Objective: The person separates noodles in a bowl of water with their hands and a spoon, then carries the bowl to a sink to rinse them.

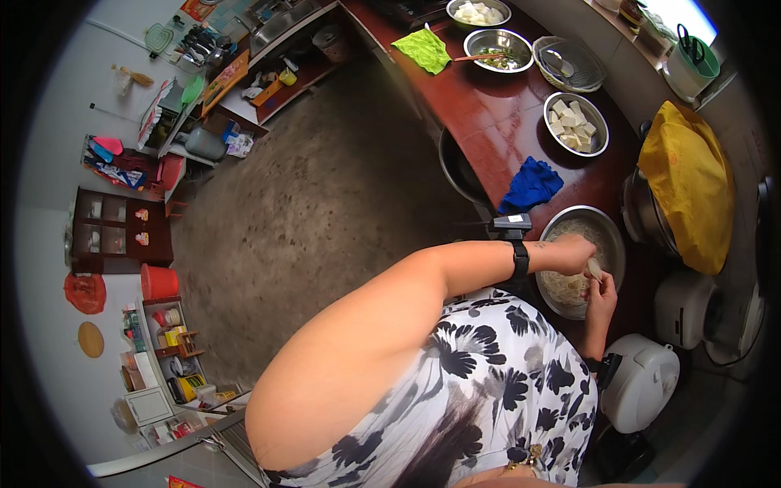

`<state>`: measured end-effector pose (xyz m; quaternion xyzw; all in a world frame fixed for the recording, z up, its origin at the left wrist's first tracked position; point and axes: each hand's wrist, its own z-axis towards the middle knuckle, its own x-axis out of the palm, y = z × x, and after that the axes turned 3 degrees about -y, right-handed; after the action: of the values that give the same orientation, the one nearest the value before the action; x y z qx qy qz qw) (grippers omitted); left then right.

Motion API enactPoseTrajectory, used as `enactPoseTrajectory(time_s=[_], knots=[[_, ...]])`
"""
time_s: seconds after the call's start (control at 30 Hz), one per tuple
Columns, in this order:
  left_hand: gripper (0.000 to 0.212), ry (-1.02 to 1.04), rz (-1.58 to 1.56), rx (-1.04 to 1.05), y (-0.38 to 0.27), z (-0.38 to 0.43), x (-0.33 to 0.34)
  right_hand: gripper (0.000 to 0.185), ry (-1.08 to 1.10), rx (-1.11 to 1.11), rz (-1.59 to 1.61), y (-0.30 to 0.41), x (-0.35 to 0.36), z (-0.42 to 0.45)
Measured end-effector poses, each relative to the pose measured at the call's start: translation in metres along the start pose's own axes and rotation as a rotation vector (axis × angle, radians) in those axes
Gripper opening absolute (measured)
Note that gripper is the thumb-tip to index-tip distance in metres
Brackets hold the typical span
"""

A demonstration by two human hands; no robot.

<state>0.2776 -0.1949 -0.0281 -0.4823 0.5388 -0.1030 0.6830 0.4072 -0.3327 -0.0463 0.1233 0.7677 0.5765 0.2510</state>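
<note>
A round metal bowl (618, 244) holds thin pale strands (564, 287) that look like noodles. Over the bowl, my left hand (573, 252) is closed on one end of a small pale bundle (594, 268), probably of the same strands. The fingers of my right hand (601, 294) pinch its lower end, near the bowl's right side. Part of the bundle is hidden by my fingers. A dark band with a small device is on each wrist. A blue cloth (531, 184) lies crumpled on the dark red counter (464, 122), just above the bowl.
Along the counter stand a metal bowl of white tofu-like cubes (572, 125), a bowl of chopped greens (500, 60) with chopsticks, a bowl of white pieces (479, 13) and a glass dish (567, 64). A yellow cloth (686, 183) covers a pot; a white rice cooker (640, 381) stands below.
</note>
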Motion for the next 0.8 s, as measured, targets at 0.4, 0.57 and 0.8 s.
enactPoseTrajectory(time_s=[0.4, 0.57, 0.8], knots=[[0.017, 0.094, 0.091, 0.097, 0.016, -0.005, 0.027, 0.015, 0.031, -0.241, -0.603, 0.004, 0.003, -0.002], [0.021, 0.161, 0.151, 0.105, 0.012, -0.008, 0.020, 0.016, 0.121, -0.420, -0.679, 0.005, 0.009, -0.004], [0.030, 0.175, -0.030, 0.084, 0.023, -0.004, 0.026, 0.017, 0.109, -0.368, -0.731, 0.000, 0.006, -0.001]])
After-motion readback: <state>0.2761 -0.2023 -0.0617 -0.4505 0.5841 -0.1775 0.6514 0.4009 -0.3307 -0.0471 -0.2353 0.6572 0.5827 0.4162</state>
